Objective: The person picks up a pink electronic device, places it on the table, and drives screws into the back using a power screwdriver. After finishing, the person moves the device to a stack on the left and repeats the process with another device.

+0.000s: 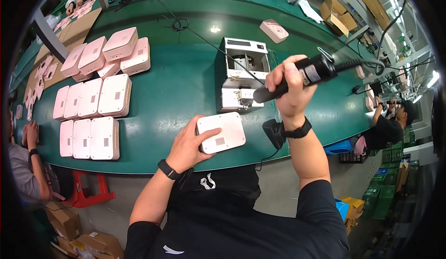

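Note:
My left hand (189, 144) grips the left edge of a pale pink plastic box (227, 128), one finger stretched across its top. The box lies at the near table edge, a small slotted grille and corner holes facing up. My right hand (293, 85) is wrapped around a black electric screwdriver (316, 70), a corded tool held aslant. Its nose points left, at the front of a screw feeder (242, 68), a black and silver machine beyond the box. Whether the tip touches the feeder I cannot tell.
Similar pink boxes (114, 95) stand in rows and piles at the left. Another pink box (274, 30) lies beyond the feeder. A black cable (200, 35) crosses above the green table (172, 87). Co-workers sit at the left (30, 175) and right (395, 126).

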{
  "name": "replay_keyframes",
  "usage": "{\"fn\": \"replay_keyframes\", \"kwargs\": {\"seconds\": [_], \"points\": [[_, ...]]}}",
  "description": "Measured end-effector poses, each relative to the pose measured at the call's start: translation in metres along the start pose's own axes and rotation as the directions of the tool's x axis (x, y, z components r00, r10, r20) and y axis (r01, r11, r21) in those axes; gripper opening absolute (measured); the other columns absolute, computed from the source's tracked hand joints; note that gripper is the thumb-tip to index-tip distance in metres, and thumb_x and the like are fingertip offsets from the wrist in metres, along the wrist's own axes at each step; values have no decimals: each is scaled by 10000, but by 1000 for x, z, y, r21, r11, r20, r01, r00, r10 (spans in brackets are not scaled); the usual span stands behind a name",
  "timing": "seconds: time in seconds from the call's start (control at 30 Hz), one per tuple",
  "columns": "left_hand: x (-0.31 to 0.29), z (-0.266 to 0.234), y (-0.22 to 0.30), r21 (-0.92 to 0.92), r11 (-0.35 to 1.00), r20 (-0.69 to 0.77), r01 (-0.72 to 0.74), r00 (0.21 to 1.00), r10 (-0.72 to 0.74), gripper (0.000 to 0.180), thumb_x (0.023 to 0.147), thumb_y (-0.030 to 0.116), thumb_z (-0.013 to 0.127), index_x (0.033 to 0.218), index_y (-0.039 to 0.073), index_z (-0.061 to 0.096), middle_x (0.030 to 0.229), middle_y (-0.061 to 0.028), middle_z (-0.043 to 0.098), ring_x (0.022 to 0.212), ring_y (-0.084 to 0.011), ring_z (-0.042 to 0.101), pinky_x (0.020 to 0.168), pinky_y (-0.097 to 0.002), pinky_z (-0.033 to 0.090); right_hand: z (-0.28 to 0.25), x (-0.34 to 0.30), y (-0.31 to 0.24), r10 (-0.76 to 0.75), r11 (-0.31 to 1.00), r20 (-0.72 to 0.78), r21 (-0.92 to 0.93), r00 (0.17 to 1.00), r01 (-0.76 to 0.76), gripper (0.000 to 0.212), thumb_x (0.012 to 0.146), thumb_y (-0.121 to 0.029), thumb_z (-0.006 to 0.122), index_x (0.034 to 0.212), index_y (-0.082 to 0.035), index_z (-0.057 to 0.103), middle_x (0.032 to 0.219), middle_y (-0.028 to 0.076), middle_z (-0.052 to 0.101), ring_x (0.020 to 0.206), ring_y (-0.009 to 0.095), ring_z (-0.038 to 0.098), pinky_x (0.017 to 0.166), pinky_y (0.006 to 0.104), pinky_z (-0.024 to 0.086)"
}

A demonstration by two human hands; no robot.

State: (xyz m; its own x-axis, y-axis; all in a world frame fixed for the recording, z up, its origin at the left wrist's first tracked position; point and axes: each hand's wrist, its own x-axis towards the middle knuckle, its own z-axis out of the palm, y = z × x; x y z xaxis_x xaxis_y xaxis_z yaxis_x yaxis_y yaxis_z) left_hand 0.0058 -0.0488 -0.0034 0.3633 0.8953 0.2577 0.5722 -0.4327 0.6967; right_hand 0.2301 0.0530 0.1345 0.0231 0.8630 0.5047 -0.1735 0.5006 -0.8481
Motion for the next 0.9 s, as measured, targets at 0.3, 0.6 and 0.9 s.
{"fn": "replay_keyframes", "kwargs": {"seconds": [0.3, 0.6, 0.9], "points": [[4, -3, -6, 9, 1000, -23, 26, 999, -25, 671, 587, 157, 879, 1214, 277, 673, 1341, -115, 478, 1137, -343, 581, 947, -423, 508, -11, -25, -1, 143, 989, 75, 21, 987, -145, 128, 932, -151, 537, 972, -44, 479, 628, 86, 501, 489, 164, 468, 512, 344, 447], [5, -1, -6, 10, 1000, -36, 23, 999, -23, 673, 580, 140, 878, 1208, 275, 675, 1329, -119, 489, 1138, -343, 580, 934, -419, 513, -8, -73, -3, 212, 973, 126, 60, 969, -221, 196, 924, -167, 557, 1024, -57, 429, 638, 83, 491, 499, 161, 447, 508, 341, 419], [4, -1, -8, -9, 1000, -45, 28, 999, -28, 670, 581, 128, 871, 1205, 275, 675, 1330, -121, 487, 1138, -340, 581, 931, -415, 516, -11, -82, 11, 189, 975, 129, 97, 973, -202, 216, 919, -188, 585, 973, -61, 419, 636, 82, 494, 502, 148, 423, 501, 322, 410]]}}
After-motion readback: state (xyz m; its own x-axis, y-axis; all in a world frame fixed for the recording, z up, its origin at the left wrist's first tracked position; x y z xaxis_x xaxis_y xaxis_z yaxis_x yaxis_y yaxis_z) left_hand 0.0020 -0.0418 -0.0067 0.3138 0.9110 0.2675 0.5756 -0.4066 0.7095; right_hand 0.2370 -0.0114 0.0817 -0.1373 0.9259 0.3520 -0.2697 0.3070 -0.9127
